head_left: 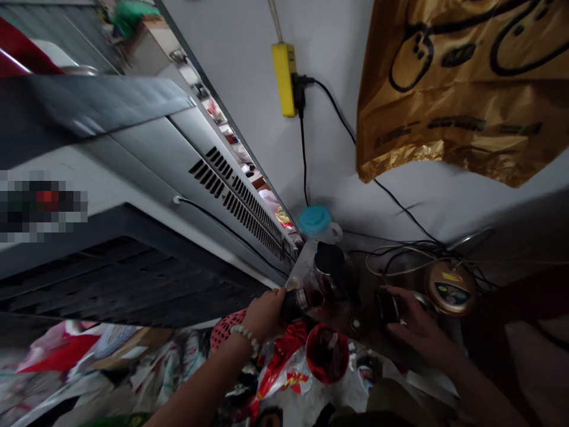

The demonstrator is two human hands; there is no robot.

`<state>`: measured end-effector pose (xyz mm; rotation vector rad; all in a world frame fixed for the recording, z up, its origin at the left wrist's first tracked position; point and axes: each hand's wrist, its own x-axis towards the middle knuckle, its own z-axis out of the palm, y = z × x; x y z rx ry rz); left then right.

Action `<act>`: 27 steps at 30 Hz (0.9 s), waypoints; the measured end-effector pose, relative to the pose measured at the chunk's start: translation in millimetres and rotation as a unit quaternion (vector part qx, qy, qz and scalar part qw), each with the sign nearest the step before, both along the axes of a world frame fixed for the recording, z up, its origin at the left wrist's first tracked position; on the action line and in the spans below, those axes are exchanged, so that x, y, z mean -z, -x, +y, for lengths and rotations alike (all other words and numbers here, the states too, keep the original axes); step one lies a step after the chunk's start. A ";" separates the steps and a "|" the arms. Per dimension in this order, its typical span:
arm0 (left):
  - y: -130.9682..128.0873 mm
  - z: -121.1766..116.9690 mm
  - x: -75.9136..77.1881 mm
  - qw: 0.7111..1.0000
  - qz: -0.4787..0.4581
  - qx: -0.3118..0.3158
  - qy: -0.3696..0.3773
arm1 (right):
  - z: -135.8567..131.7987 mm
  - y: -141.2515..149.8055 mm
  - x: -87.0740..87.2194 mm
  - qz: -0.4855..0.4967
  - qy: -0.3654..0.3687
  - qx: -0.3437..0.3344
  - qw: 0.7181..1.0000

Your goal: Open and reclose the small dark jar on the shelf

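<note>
A dark cylindrical flask with a shiny rim lies tilted in my left hand, its mouth pointing right over the small table. My left fingers are closed round it, and a beaded bracelet circles that wrist. On the right, my right hand is curled with thumb and fingers on either side of a dark round cup-like piece; its exact kind is too dim to make out. Between the two hands stands an electric kettle with a black lid and black handle. Behind it is a jug with a blue lid.
A round brown tin sits among loose cables at the table's right. Below are a red bin and plastic bags. A large grey appliance fills the left. A yellow power strip and a gold bag hang on the wall.
</note>
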<state>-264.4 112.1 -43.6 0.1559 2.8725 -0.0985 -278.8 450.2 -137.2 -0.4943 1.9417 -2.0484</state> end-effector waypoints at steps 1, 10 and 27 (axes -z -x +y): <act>0.5 0.6 -0.8 1.000 -0.003 -0.001 -0.001 | 0.4 0.3 -0.1 -0.001 0.001 -0.001 1.000; -0.9 1.5 -2.9 1.000 0.007 -0.014 -0.023 | 1.2 0.6 -3.9 -0.014 -0.003 -0.002 1.000; -40.9 2.4 38.2 0.933 0.135 -0.109 -0.316 | -33.4 10.4 -34.4 0.107 -0.041 -0.042 0.993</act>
